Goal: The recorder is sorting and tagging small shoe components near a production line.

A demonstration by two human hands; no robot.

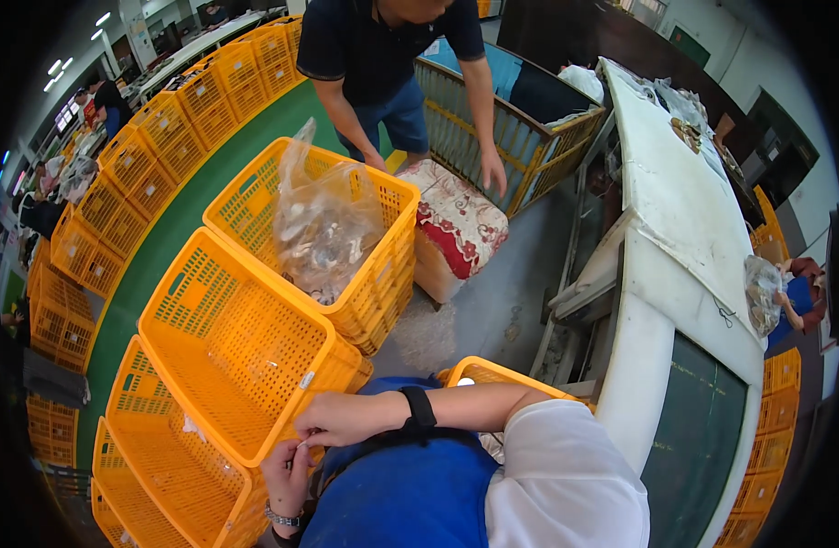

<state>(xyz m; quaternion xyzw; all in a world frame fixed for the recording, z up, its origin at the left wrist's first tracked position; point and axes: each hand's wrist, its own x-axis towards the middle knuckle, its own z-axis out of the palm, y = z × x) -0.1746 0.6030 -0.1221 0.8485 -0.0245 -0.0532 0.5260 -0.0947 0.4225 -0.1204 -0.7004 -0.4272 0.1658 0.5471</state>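
My right hand (337,418), with a black band on its wrist, reaches across my blue apron to the near corner of an empty orange plastic crate (228,342). My left hand (287,473) is just below it, fingers pinched on a small white tag (303,446) at that corner. The right fingers close on the same spot. The crate is tilted and rests on another empty orange crate (155,457).
A further orange crate (255,196) holds a clear plastic bag (324,224) of small parts. Another person in a dark shirt (383,46) stands beyond it by a cushioned stool (456,224). A white table (675,219) runs along the right. Rows of orange crates (146,155) line the left.
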